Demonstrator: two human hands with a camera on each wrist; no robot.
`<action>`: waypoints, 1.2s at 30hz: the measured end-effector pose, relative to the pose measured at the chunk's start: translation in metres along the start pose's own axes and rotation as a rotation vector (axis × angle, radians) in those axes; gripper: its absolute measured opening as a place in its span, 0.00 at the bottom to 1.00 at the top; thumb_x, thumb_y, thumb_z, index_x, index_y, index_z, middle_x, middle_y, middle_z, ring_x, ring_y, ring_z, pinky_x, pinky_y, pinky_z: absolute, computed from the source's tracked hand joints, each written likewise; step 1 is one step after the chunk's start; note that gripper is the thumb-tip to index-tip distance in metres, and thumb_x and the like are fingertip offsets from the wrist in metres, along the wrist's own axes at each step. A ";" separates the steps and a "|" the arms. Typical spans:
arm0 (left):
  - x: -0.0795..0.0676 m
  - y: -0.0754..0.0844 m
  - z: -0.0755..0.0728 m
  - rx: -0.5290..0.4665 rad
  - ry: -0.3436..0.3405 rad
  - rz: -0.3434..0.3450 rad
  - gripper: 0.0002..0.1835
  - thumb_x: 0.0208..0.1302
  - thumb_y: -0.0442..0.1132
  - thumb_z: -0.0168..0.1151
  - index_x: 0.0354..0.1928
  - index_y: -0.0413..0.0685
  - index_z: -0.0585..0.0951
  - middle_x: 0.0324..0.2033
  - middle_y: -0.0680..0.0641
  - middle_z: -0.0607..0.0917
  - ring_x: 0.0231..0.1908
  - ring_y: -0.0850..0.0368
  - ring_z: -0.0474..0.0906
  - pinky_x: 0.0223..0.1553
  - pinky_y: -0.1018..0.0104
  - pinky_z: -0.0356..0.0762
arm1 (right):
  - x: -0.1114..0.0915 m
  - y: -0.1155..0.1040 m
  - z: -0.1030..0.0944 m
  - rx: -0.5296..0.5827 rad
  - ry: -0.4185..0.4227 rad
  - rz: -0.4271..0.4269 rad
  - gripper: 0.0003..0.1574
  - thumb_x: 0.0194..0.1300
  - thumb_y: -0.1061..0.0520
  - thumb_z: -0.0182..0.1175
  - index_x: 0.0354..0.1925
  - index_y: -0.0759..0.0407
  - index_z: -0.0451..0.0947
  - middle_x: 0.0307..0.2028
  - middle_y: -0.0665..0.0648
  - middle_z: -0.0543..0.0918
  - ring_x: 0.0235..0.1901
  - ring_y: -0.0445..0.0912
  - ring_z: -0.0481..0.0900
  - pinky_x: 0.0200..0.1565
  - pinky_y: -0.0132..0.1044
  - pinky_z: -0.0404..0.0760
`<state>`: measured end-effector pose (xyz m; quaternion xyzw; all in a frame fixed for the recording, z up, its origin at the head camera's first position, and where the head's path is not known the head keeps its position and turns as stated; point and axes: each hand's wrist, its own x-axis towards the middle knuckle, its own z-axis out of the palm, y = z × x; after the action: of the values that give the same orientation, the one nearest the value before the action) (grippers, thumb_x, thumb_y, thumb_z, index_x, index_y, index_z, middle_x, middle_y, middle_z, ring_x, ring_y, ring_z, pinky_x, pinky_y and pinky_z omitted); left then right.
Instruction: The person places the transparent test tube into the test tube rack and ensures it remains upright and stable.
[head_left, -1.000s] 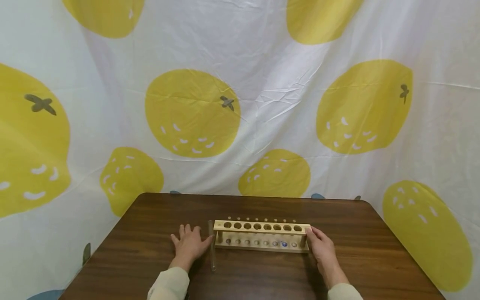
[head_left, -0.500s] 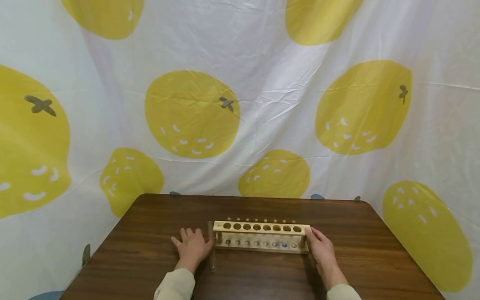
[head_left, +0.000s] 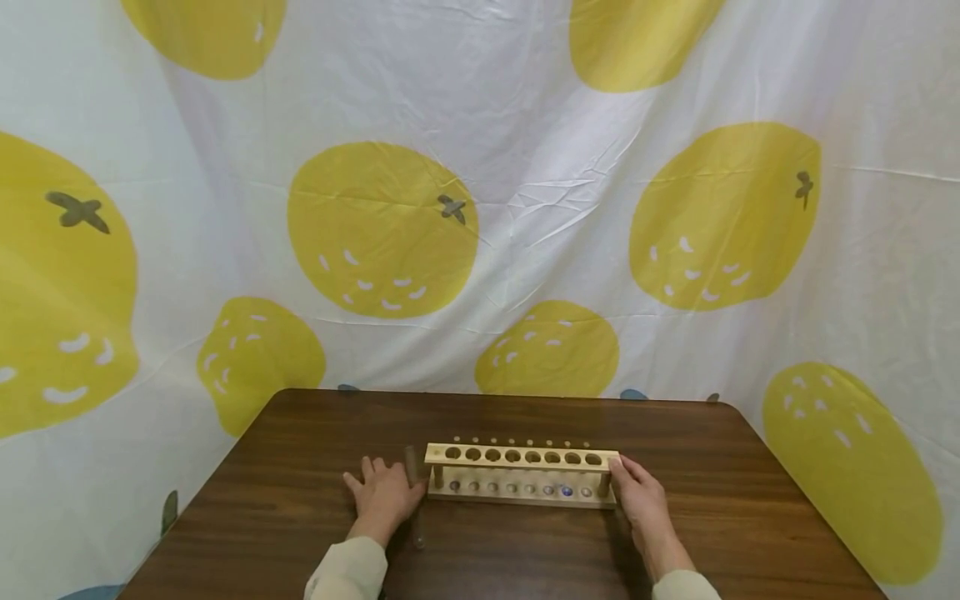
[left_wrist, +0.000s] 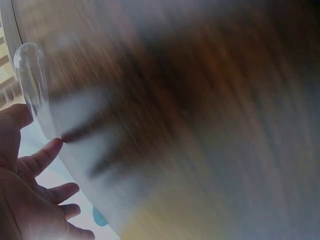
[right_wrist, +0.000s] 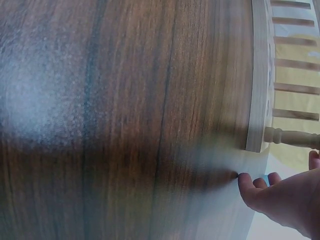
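A wooden test tube rack (head_left: 517, 502) stands on the brown table, with a row of round holes in its upper board. My right hand (head_left: 641, 500) grips the rack's right end; the right wrist view shows its fingers (right_wrist: 270, 192) near the end post (right_wrist: 290, 136), though the full hold is out of frame. A clear test tube (head_left: 418, 529) lies just left of the rack, bottom end towards me. My left hand (head_left: 384, 496) is at its left side, fingers spread, thumb over the tube. In the left wrist view the tube (left_wrist: 31, 70) runs between thumb and forefinger.
The dark wood-grain table (head_left: 300, 433) has rounded far corners. A white cloth with yellow lemons (head_left: 382, 229) hangs close behind it and along both sides. Pegs (right_wrist: 295, 64) rise in a row at the rack's back. A blue spot (head_left: 567, 492) shows on its lower board.
The test tube has shifted a little left, away from the rack, and stands more apart from it. My left hand first came right, then stayed with the tube. The right hand keeps its place.
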<state>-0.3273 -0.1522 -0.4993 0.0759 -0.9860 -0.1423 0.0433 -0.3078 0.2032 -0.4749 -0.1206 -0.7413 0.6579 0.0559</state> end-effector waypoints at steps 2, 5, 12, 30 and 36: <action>0.000 -0.002 -0.001 0.002 0.003 0.011 0.29 0.54 0.58 0.60 0.47 0.40 0.78 0.56 0.28 0.66 0.63 0.30 0.48 0.54 0.26 0.37 | 0.000 0.000 0.000 -0.001 -0.002 -0.001 0.39 0.66 0.43 0.49 0.64 0.69 0.57 0.65 0.70 0.55 0.66 0.61 0.48 0.64 0.52 0.49; 0.002 -0.006 -0.001 -0.008 -0.010 0.017 0.29 0.53 0.57 0.61 0.48 0.41 0.78 0.57 0.28 0.65 0.63 0.29 0.47 0.54 0.26 0.36 | 0.000 0.000 -0.001 -0.006 -0.002 -0.001 0.39 0.66 0.43 0.49 0.64 0.68 0.57 0.65 0.70 0.55 0.66 0.61 0.47 0.64 0.52 0.49; 0.003 -0.016 -0.005 -0.031 -0.024 0.027 0.25 0.53 0.54 0.63 0.47 0.45 0.79 0.58 0.29 0.65 0.63 0.29 0.46 0.54 0.27 0.34 | 0.000 -0.001 -0.001 -0.028 0.001 -0.001 0.38 0.67 0.43 0.49 0.64 0.68 0.58 0.65 0.70 0.55 0.66 0.61 0.48 0.64 0.52 0.50; 0.002 -0.036 -0.010 -0.026 0.060 0.060 0.12 0.54 0.48 0.65 0.34 0.49 0.82 0.50 0.32 0.71 0.61 0.30 0.52 0.54 0.27 0.39 | 0.001 0.000 -0.001 -0.019 0.006 -0.008 0.38 0.66 0.44 0.50 0.63 0.69 0.59 0.64 0.71 0.57 0.65 0.61 0.49 0.64 0.52 0.50; 0.002 -0.037 -0.010 -0.039 0.097 0.075 0.10 0.53 0.47 0.65 0.31 0.49 0.82 0.48 0.33 0.73 0.60 0.30 0.55 0.54 0.27 0.41 | 0.001 0.001 0.000 -0.002 0.020 -0.013 0.36 0.66 0.47 0.50 0.63 0.69 0.60 0.63 0.71 0.59 0.65 0.60 0.50 0.64 0.51 0.51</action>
<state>-0.3228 -0.1907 -0.5006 0.0447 -0.9819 -0.1559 0.0981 -0.3090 0.2031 -0.4758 -0.1222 -0.7421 0.6557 0.0673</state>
